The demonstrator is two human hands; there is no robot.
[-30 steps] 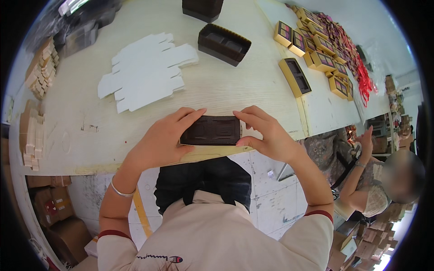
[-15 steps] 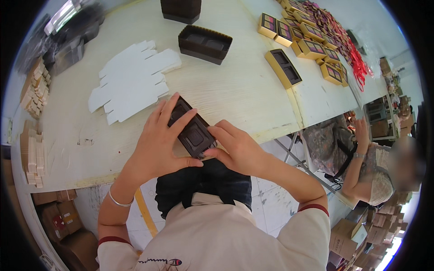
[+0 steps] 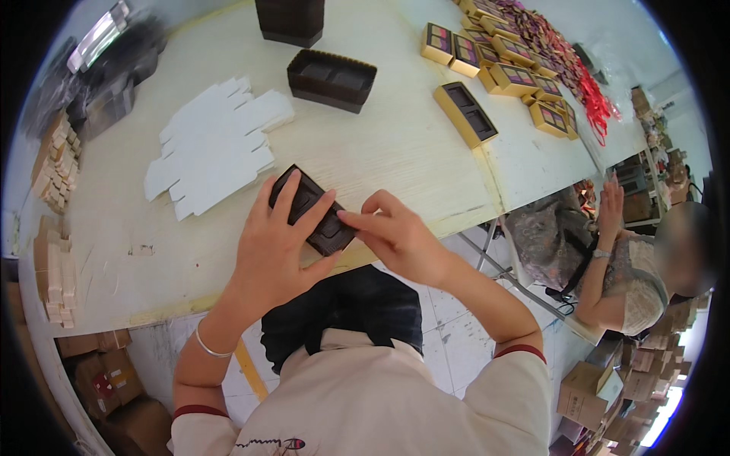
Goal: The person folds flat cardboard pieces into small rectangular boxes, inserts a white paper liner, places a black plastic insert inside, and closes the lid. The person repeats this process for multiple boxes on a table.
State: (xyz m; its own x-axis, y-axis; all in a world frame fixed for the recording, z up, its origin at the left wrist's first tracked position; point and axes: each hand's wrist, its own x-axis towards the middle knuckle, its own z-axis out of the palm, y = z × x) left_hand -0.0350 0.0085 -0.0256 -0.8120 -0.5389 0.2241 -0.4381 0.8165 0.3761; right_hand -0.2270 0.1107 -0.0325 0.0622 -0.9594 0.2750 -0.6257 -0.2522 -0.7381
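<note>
I hold a dark brown plastic insert tray (image 3: 313, 210) with two recesses, tilted diagonally just above the front part of the pale wooden table (image 3: 395, 144). My left hand (image 3: 277, 243) wraps it from the left, fingers laid over its top. My right hand (image 3: 395, 235) pinches its lower right end with fingertips. A pile of flat white die-cut box blanks (image 3: 217, 144) lies just beyond my left hand.
A stack of dark trays (image 3: 331, 78) and a taller one (image 3: 290, 19) stand farther back. Gold boxes (image 3: 465, 114) lie at the right, some with coloured fills. Wooden blocks (image 3: 53, 163) line the left edge. Another person (image 3: 631, 258) sits at the right. Cardboard cartons (image 3: 106, 380) are below.
The tray has turned from level in front of me to a diagonal tilt and shifted left, my left hand moving over its top and my right hand sliding to its end.
</note>
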